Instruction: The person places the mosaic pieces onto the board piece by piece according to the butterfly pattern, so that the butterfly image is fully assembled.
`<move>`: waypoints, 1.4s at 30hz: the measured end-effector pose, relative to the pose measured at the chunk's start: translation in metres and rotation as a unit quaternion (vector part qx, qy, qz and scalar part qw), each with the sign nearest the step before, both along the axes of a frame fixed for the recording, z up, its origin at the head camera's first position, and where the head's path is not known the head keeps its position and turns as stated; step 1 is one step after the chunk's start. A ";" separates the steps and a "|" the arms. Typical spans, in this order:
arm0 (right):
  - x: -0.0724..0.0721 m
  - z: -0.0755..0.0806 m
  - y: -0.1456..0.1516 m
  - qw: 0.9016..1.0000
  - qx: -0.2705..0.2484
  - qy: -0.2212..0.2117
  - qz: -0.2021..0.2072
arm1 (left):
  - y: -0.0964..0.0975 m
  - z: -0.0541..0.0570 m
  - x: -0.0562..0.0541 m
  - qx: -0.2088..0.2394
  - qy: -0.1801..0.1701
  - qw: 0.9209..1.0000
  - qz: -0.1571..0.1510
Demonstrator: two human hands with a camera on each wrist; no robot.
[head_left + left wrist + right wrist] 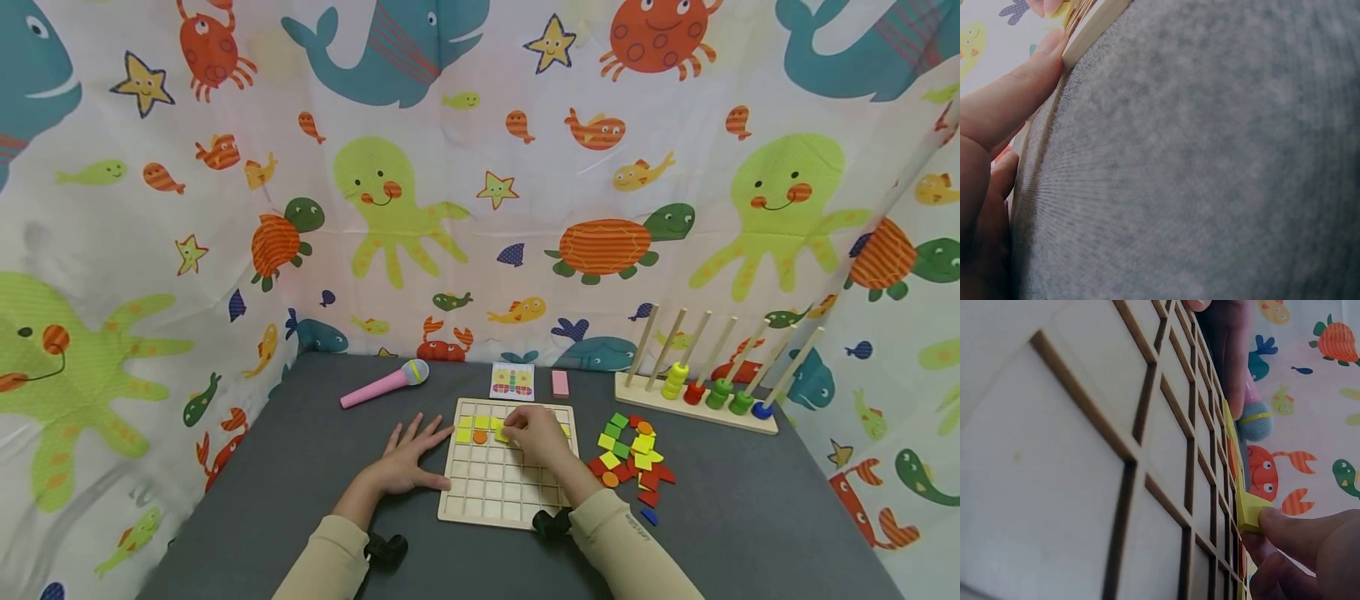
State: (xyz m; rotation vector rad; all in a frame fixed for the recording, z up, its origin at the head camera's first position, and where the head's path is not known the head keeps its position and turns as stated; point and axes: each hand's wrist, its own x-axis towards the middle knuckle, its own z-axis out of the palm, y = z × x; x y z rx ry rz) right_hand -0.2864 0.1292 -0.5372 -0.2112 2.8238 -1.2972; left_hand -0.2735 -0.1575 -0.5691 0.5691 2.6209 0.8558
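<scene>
A wooden grid board [491, 505] lies on the dark table in the head view. Several yellow square tiles [464, 429] and an orange round tile [480, 437] sit in its upper cells. My right hand [543, 437] is over the board's upper part, pinching a yellow square tile [1252, 511] between thumb and fingers; in the right wrist view the tile stands tilted at the grid. With fingers spread, my left hand [405, 462] rests at the board's left side, its thumb [1029, 81] against the wooden edge.
Loose coloured tiles [643, 444] lie scattered right of the board. Behind it are a picture card [512, 382] and a pink block [560, 383]. A toy microphone [378, 389] lies back left; a wooden peg rack [693, 402] with coloured rings stands back right.
</scene>
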 end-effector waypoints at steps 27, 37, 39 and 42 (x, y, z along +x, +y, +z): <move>0.003 0.003 -0.009 0.996 0.086 -0.004 0.014 | 0.000 0.000 0.002 0.016 0.004 1.000 -0.006; 0.017 0.019 0.010 0.998 0.066 0.008 -0.010 | -0.001 0.001 0.002 0.017 0.012 1.000 -0.013; 0.020 0.020 0.017 0.997 0.070 0.009 -0.017 | -0.001 0.000 0.002 0.020 0.014 1.000 -0.015; 0.023 0.021 0.029 0.996 0.077 0.018 -0.027 | 0.000 -0.001 0.002 0.018 0.016 1.000 -0.015</move>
